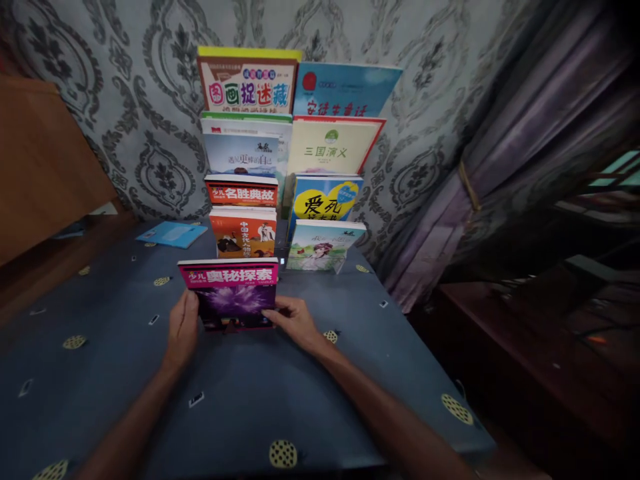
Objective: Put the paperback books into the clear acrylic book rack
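A purple and magenta book (235, 297) stands upright between my two hands in front of the book rack. My left hand (183, 323) is closed on its left edge, and the fingers behind it are partly hidden. At the lower right edge, my right hand (295, 320) pinches the cover with the thumb in front. Just behind are books in two columns: an orange book (240, 233) and a red-banded book (243, 192) on the left, a pale green book (323, 245) and a blue and yellow book (323, 200) on the right.
Higher in the rack stand a yellow-topped book (247, 83), a teal book (345, 90) and a cream book (333, 143). A light blue book (173, 233) lies flat on the blue tablecloth (240, 407). A purple curtain (445, 193) hangs at the right.
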The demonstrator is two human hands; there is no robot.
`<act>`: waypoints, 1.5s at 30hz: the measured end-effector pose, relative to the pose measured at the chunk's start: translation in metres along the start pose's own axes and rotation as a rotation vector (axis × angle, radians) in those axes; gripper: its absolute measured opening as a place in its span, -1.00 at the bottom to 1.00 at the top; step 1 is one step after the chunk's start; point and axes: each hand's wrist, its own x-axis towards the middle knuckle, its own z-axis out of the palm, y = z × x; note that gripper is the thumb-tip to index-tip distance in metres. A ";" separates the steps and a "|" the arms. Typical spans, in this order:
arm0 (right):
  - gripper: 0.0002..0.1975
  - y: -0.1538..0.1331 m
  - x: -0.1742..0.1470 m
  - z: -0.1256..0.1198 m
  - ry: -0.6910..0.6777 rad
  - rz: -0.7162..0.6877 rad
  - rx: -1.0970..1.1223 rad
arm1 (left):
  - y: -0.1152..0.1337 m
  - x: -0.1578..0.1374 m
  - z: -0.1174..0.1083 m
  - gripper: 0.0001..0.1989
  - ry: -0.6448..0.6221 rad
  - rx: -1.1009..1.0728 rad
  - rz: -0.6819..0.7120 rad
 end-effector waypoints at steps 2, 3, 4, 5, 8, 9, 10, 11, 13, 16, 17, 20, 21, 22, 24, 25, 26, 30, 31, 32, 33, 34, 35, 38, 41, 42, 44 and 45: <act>-0.67 -0.001 -0.001 -0.001 -0.003 -0.003 -0.021 | -0.002 0.001 -0.007 -0.54 -0.072 0.129 0.060; -0.67 -0.002 -0.001 -0.001 -0.006 -0.011 -0.038 | -0.003 0.002 -0.011 -0.56 -0.114 0.200 0.086; -0.67 -0.003 -0.001 -0.002 -0.009 -0.022 -0.057 | -0.003 0.004 -0.014 -0.57 -0.150 0.266 0.107; -0.67 -0.004 -0.001 -0.003 -0.013 -0.033 -0.076 | -0.003 0.006 -0.017 -0.57 -0.180 0.325 0.123; -0.67 -0.008 0.000 -0.010 -0.016 -0.060 -0.119 | 0.000 0.014 -0.019 -0.61 -0.224 0.464 0.172; -0.67 -0.008 0.001 -0.013 -0.007 -0.068 -0.122 | 0.002 0.016 -0.018 -0.62 -0.232 0.500 0.190; -0.66 -0.009 0.001 -0.017 0.005 -0.080 -0.121 | 0.004 0.017 -0.015 -0.63 -0.241 0.530 0.208; -0.66 -0.009 0.002 -0.021 0.023 -0.098 -0.117 | 0.007 0.019 -0.010 -0.64 -0.248 0.552 0.226; -0.66 -0.009 0.003 -0.031 0.062 -0.128 -0.105 | 0.012 0.021 0.002 -0.66 -0.266 0.573 0.255; -0.64 -0.009 0.004 -0.050 0.120 -0.130 -0.078 | 0.020 0.026 0.027 -0.68 -0.273 0.585 0.292; -0.63 -0.009 0.004 -0.057 0.149 -0.128 -0.072 | 0.023 0.027 0.036 -0.68 -0.280 0.590 0.303; -0.62 -0.012 0.006 -0.077 0.285 -0.158 -0.065 | 0.033 0.032 0.064 -0.68 -0.307 0.587 0.347; -0.62 -0.014 0.007 -0.084 0.341 -0.180 -0.061 | 0.037 0.034 0.073 -0.68 -0.312 0.578 0.368; -0.61 -0.016 0.008 -0.091 0.392 -0.203 -0.055 | 0.042 0.036 0.083 -0.69 -0.311 0.566 0.390; -0.60 -0.021 0.012 -0.105 0.464 -0.250 -0.043 | 0.052 0.040 0.100 -0.71 -0.303 0.541 0.441; -0.59 -0.024 0.014 -0.111 0.482 -0.274 -0.042 | 0.057 0.042 0.108 -0.73 -0.298 0.528 0.468; -0.59 -0.027 0.016 -0.118 0.492 -0.298 -0.045 | 0.062 0.045 0.116 -0.75 -0.290 0.519 0.494; -0.54 -0.037 0.026 -0.141 0.523 -0.363 -0.085 | 0.075 0.059 0.141 -0.80 -0.239 0.513 0.552; -0.53 -0.037 0.029 -0.145 0.532 -0.364 -0.096 | 0.077 0.062 0.146 -0.80 -0.236 0.516 0.553; -0.52 -0.037 0.031 -0.149 0.541 -0.362 -0.105 | 0.078 0.065 0.151 -0.81 -0.237 0.520 0.550; -0.51 -0.037 0.033 -0.153 0.546 -0.361 -0.110 | 0.079 0.067 0.154 -0.81 -0.240 0.525 0.544; -0.50 -0.035 0.035 -0.156 0.549 -0.361 -0.112 | 0.079 0.068 0.157 -0.81 -0.242 0.530 0.537; -0.50 -0.033 0.036 -0.159 0.549 -0.365 -0.112 | 0.079 0.069 0.160 -0.82 -0.243 0.536 0.529; -0.51 -0.026 0.041 -0.165 0.532 -0.366 -0.121 | 0.076 0.070 0.167 -0.81 -0.241 0.553 0.511; -0.50 -0.018 0.043 -0.170 0.517 -0.328 -0.162 | 0.071 0.071 0.172 -0.82 -0.244 0.579 0.479; -0.50 -0.015 0.043 -0.172 0.515 -0.311 -0.177 | 0.070 0.071 0.173 -0.83 -0.243 0.588 0.469; -0.51 -0.010 0.042 -0.174 0.516 -0.281 -0.212 | 0.066 0.071 0.175 -0.86 -0.241 0.612 0.460; -0.52 -0.008 0.042 -0.175 0.517 -0.271 -0.235 | 0.064 0.071 0.176 -0.87 -0.244 0.628 0.462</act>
